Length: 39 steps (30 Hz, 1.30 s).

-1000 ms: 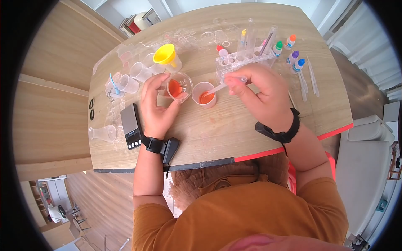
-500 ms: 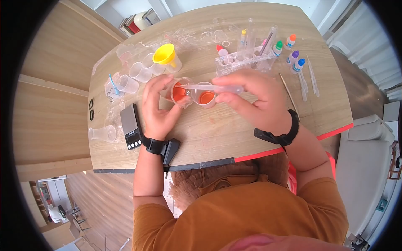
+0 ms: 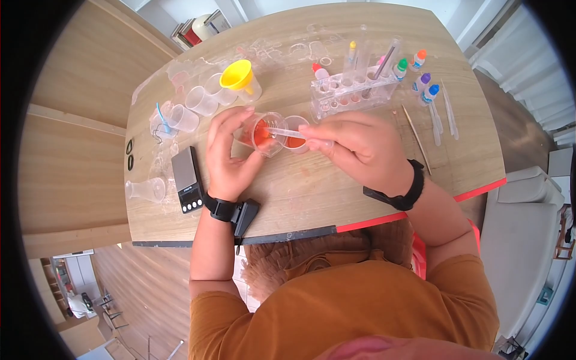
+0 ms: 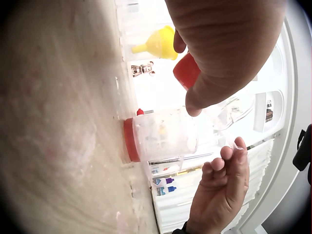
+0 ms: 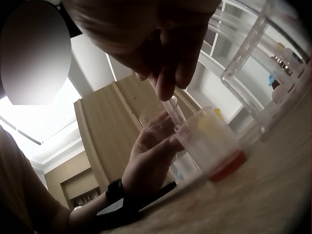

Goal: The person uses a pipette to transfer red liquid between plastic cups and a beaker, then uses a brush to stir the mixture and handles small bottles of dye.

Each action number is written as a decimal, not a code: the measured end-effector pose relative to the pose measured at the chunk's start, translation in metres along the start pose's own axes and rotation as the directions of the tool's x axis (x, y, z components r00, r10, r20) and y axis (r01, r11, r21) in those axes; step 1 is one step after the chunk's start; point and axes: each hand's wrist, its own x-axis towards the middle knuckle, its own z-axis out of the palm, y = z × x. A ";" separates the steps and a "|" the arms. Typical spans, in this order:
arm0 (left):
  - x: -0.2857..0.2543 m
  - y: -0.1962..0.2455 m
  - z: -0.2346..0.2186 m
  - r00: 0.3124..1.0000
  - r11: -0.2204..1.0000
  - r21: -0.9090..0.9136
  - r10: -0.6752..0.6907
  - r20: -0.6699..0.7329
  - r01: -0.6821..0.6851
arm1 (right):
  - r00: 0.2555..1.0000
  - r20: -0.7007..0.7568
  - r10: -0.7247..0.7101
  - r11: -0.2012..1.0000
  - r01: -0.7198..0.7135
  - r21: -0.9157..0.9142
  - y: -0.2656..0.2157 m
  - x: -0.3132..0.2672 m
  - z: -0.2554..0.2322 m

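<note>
My left hand [image 3: 230,157] grips a clear beaker [image 3: 259,135] with orange-red liquid in it, tipped toward the right. Between thumb and fingers, my right hand [image 3: 367,147] pinches a translucent plastic dropper [image 3: 288,133]. The dropper lies nearly level in the head view, its tip at the beaker's mouth. Below it on the table stands a translucent plastic cup [image 4: 165,131] with a shallow layer of red liquid [image 4: 130,140] at its bottom; the dropper and right fingers partly cover this cup in the head view.
Behind the right hand is a clear test-tube rack [image 3: 345,96], with dropper bottles [image 3: 429,93] beside it. A wooden stick [image 3: 415,138] and spare droppers [image 3: 436,126] lie rightward. At left are a yellow funnel [image 3: 236,74] on a cup, plastic cups [image 3: 201,102], a scale [image 3: 187,177] and a flask [image 3: 147,190].
The dropper has come out of the plastic cup and moved left to the beaker's mouth. The left hand has tipped the beaker further toward it.
</note>
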 end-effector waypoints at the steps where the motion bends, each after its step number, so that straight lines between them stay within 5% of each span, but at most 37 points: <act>1: 0.000 0.000 0.001 1.000 1.000 0.002 -0.006 -0.002 0.006 | 1.000 -0.008 -0.012 1.000 0.012 0.002 0.001 0.000 0.001; 15: -0.002 -0.006 0.002 1.000 1.000 0.012 -0.011 -0.001 0.011 | 0.999 -0.002 0.043 0.998 -0.042 0.053 -0.004 0.003 -0.001; 27: 0.000 -0.008 0.003 1.000 1.000 0.008 0.004 -0.013 -0.004 | 0.983 -0.140 0.119 0.977 -0.091 0.193 -0.002 0.006 -0.011; 32: 0.001 -0.009 0.003 0.999 0.999 0.021 -0.032 -0.022 0.033 | 0.936 -0.241 0.255 0.925 -0.165 0.342 -0.003 0.006 -0.018; 39: 0.001 -0.010 0.003 0.998 0.997 0.049 -0.056 -0.041 0.058 | 0.926 -0.284 0.247 0.940 -0.158 0.302 -0.004 0.009 -0.024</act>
